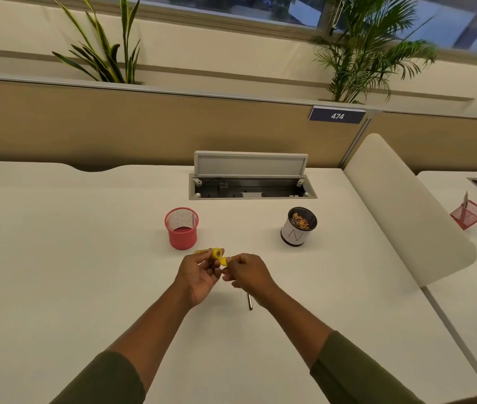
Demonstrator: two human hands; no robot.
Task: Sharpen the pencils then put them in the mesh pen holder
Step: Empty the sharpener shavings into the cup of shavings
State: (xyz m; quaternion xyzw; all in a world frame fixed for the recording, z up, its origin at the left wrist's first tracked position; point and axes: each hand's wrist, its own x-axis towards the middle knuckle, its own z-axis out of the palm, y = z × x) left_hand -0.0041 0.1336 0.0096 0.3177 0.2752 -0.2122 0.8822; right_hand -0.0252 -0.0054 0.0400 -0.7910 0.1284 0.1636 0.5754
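Observation:
My left hand [199, 274] holds a yellow pencil sharpener [217, 253] over the middle of the white desk. My right hand [247, 274] pinches a small yellow piece [223, 261] right beside the sharpener, apparently its cap. A dark pencil [250, 301] lies on the desk under my right wrist, only its end showing. The red mesh pen holder [181, 228] stands upright just behind my left hand, and looks empty inside.
A white cup [298, 227] filled with pencil shavings stands to the right of the holder. Behind it is an open cable hatch [251, 185] in the desk. A curved white divider [406, 217] bounds the right side, with a red mesh tray [468, 214] beyond.

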